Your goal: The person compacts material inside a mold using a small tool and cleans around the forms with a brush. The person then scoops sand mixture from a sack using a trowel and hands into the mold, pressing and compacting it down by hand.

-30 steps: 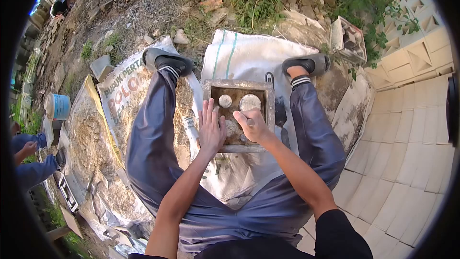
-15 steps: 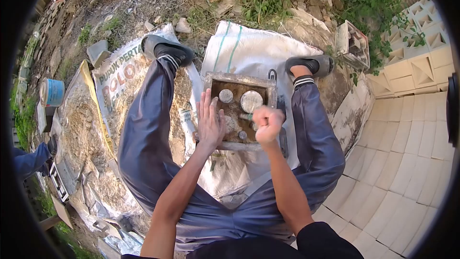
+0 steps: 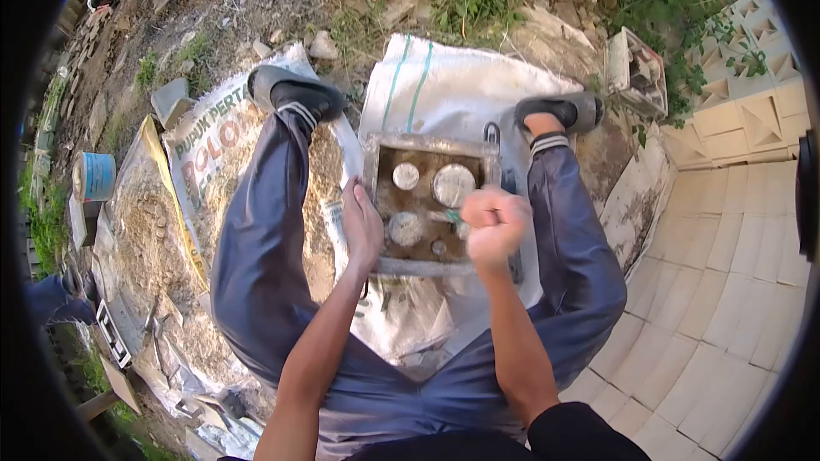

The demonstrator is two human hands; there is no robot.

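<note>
A square mould frame (image 3: 427, 268) lies on the white sack between my legs, with brown, sandy material inside. Several pale round discs are set in it, among them a large disc (image 3: 453, 185) at the upper right and a smaller disc (image 3: 406, 175) at the upper left. My left hand (image 3: 362, 226) rests along the frame's outer left side, fingers stretched out and holding nothing visible. Over the frame's right side, my right hand (image 3: 497, 226) is closed in a fist and blurred. A small tool with a green part (image 3: 446, 216) sticks out leftward from it; its kind cannot be made out.
A white woven sack (image 3: 478, 77) lies under the frame. To the left are a printed sack (image 3: 209, 141), heaped sandy material (image 3: 154, 222) and a blue-labelled can (image 3: 94, 177). Pale tiles (image 3: 709, 290) are stacked at right, below a box of rubble (image 3: 636, 72). Another person's leg (image 3: 60, 300) shows far left.
My left hand has moved from over the frame's left part to its outer left side, uncovering the lower left disc. My right fist has shifted slightly right.
</note>
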